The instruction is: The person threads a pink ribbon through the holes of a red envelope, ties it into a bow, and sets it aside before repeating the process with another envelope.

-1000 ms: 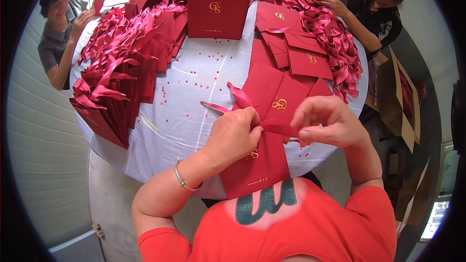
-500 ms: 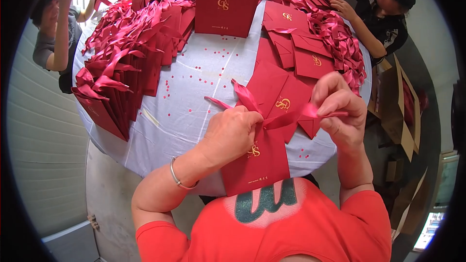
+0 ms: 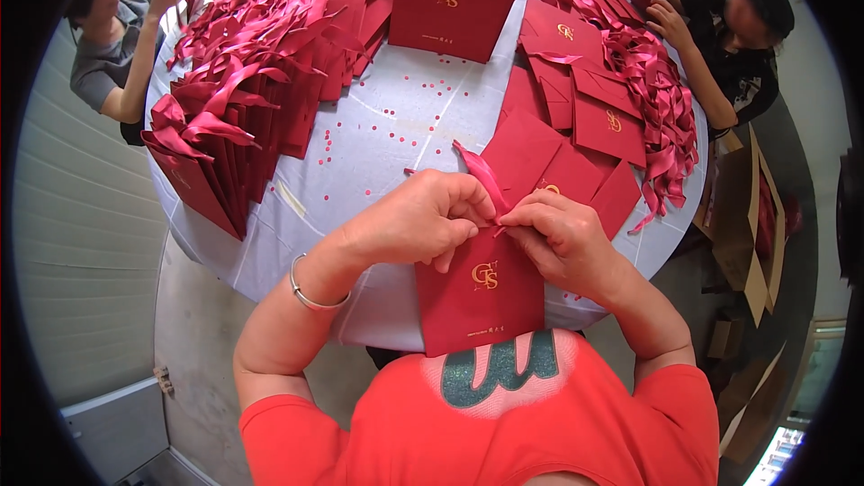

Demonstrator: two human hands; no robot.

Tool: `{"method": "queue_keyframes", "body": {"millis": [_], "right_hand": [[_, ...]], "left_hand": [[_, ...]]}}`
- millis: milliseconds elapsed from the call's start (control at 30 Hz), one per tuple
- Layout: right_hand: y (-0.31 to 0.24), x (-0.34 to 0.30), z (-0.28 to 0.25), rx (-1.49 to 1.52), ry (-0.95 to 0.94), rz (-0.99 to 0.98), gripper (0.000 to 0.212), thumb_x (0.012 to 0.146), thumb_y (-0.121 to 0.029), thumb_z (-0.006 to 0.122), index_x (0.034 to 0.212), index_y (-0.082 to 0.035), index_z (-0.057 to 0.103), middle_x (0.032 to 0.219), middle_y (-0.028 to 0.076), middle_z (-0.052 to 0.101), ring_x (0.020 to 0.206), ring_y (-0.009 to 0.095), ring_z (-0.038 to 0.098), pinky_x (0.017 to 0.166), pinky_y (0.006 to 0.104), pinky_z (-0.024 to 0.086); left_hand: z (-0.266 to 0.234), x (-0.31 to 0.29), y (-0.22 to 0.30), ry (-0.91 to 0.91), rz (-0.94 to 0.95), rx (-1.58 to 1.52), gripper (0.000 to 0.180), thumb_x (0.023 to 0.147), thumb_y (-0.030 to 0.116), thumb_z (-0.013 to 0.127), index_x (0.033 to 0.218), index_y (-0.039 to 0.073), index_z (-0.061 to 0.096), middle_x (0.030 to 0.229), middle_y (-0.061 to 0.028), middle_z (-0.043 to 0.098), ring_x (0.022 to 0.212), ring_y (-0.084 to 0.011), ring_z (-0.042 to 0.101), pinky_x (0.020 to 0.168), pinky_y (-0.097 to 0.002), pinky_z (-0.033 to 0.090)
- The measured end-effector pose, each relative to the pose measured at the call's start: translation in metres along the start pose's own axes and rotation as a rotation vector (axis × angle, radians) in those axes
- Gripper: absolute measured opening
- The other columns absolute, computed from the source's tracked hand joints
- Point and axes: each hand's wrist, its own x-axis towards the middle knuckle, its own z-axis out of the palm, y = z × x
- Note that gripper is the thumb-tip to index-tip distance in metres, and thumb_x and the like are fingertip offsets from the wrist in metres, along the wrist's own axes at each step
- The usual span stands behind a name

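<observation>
A dark red paper gift bag point(image 3: 481, 301) with a gold emblem lies at the table's near edge, against my chest. Over its top edge both my hands meet at a satin ribbon point(image 3: 482, 175) of pinkish red, whose loose end sticks up between them. My left hand point(image 3: 441, 211), with a silver bangle on the wrist, has its fingers closed in a pinch at the ribbon. Thumb and fingertips of my right hand point(image 3: 558, 232) pinch the ribbon just to the right of it. The fingers hide most of the spot where the ribbon meets the bag.
Ribboned red bags stand packed in a row point(image 3: 261, 108) on the left. More flat bags point(image 3: 607, 121) lie to the right, and one upright bag point(image 3: 454, 4) is at the far side. Red paper dots dot the white tablecloth point(image 3: 378, 157). Two people work across the table; an open carton point(image 3: 751, 216) stands right.
My right hand has come left and down, from holding the ribbon stretched out to close beside my left hand. The view has shifted slightly. The person at left has lowered their hands.
</observation>
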Motion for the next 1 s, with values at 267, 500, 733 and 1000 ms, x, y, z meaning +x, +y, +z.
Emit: {"method": "queue_keyframes", "body": {"millis": [267,500,733,1000], "right_hand": [[0.009,0.000,0.000,0.032,-0.010,0.060,0.013,0.083,0.004,0.069,0.095,-0.001,0.068,0.087,0.012,0.067,0.076,0.029,0.067,0.067,0.0348,0.054],[0.007,0.002,0.007,0.084,0.104,0.059,0.018,0.080,0.003,0.073,0.098,-0.002,0.070,0.086,0.011,0.067,0.072,0.026,0.065,0.065,0.0338,0.053],[-0.020,0.006,0.007,-0.031,0.033,0.015,0.015,0.081,-0.003,0.074,0.096,-0.003,0.071,0.079,0.009,0.064,0.069,0.025,0.065,0.058,0.0345,0.052],[-0.020,0.008,0.014,0.013,0.034,0.022,0.017,0.080,0.005,0.072,0.096,0.000,0.071,0.079,0.011,0.065,0.067,0.022,0.065,0.058,0.0301,0.051]], "left_hand": [[-0.020,-0.013,0.006,-0.001,-0.069,0.205,0.015,0.090,-0.002,0.058,0.100,-0.003,0.068,0.071,-0.0045,0.066,0.052,-0.0102,0.064,0.046,-0.0243,0.047],[-0.022,-0.008,0.003,-0.004,-0.154,0.233,0.014,0.090,0.001,0.058,0.099,-0.002,0.069,0.070,-0.0041,0.066,0.052,-0.0093,0.062,0.049,-0.0250,0.048],[-0.025,-0.008,-0.001,-0.048,-0.099,0.251,0.014,0.092,0.003,0.057,0.099,-0.001,0.069,0.067,-0.0022,0.063,0.052,-0.0079,0.058,0.049,-0.0247,0.046],[-0.029,-0.005,-0.004,-0.092,-0.143,0.210,0.013,0.094,0.004,0.058,0.100,0.000,0.068,0.067,-0.0004,0.060,0.051,-0.0073,0.054,0.048,-0.0252,0.044]]}}
